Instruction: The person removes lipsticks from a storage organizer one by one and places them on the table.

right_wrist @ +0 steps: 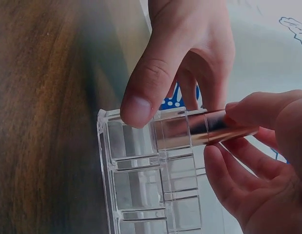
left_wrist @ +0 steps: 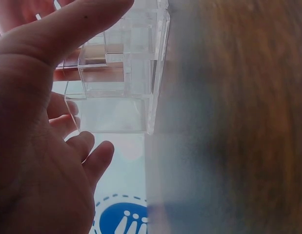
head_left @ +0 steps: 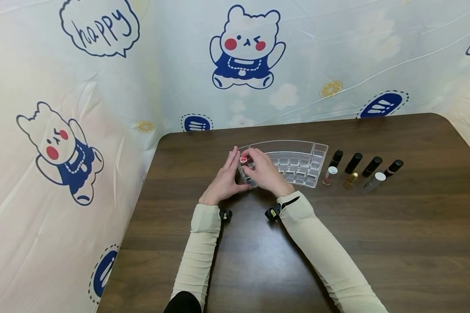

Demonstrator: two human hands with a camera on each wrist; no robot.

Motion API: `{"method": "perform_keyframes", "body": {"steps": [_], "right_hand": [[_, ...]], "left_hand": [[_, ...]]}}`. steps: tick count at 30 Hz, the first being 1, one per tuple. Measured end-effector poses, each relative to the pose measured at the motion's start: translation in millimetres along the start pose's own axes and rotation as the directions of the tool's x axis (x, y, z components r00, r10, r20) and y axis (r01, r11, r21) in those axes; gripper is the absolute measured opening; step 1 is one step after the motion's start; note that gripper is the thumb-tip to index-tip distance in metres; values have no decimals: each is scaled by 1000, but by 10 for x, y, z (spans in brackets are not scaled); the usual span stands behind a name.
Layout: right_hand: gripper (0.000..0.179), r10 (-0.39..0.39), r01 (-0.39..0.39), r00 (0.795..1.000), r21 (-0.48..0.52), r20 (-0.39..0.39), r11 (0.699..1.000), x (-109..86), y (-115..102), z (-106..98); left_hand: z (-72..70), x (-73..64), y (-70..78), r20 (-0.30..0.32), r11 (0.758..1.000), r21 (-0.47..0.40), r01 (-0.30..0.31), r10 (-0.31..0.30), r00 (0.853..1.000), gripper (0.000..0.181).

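A clear fan-shaped organizer (head_left: 293, 161) with many small compartments lies near the back of the table. My right hand (head_left: 267, 170) pinches a shiny rose-gold lipstick tube (right_wrist: 216, 127) with a red top, between thumb and fingers. The tube's lower part shows through the clear walls, inside a compartment at the organizer's left end. My left hand (head_left: 226, 179) holds that same end, its thumb (right_wrist: 139, 109) against the front and its fingers reaching along the side. In the left wrist view the left thumb and fingers frame the clear compartments (left_wrist: 114, 109).
Right of the organizer stand several black-capped tubes (head_left: 353, 163) in a row. Before them are two white-capped bottles (head_left: 330, 175) (head_left: 374, 181) and a small gold bottle (head_left: 350, 180). A printed curtain (head_left: 172, 65) hangs behind and left of the brown table (head_left: 337, 243).
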State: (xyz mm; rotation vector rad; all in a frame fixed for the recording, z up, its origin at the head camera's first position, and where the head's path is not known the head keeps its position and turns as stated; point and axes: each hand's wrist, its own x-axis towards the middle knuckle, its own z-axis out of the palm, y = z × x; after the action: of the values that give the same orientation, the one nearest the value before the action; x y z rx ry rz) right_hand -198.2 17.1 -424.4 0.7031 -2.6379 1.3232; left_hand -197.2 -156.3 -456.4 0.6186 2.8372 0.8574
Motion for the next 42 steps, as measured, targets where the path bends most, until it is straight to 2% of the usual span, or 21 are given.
{"method": "perform_keyframes", "body": {"steps": [17, 29, 42], "right_hand": [[19, 14, -14, 1000, 5, -12, 1000, -4, -1, 23], [20, -4, 4, 1000, -12, -31, 1000, -8, 23, 48], [22, 16, -16, 999, 0, -35, 1000, -31, 8, 24]], "left_hand": [[4, -1, -4, -8, 1000, -8, -6, 6, 1000, 113], [8, 0, -7, -5, 1000, -10, -2, 2, 1000, 113], [2, -4, -4, -3, 1000, -5, -3, 3, 1000, 113]]}}
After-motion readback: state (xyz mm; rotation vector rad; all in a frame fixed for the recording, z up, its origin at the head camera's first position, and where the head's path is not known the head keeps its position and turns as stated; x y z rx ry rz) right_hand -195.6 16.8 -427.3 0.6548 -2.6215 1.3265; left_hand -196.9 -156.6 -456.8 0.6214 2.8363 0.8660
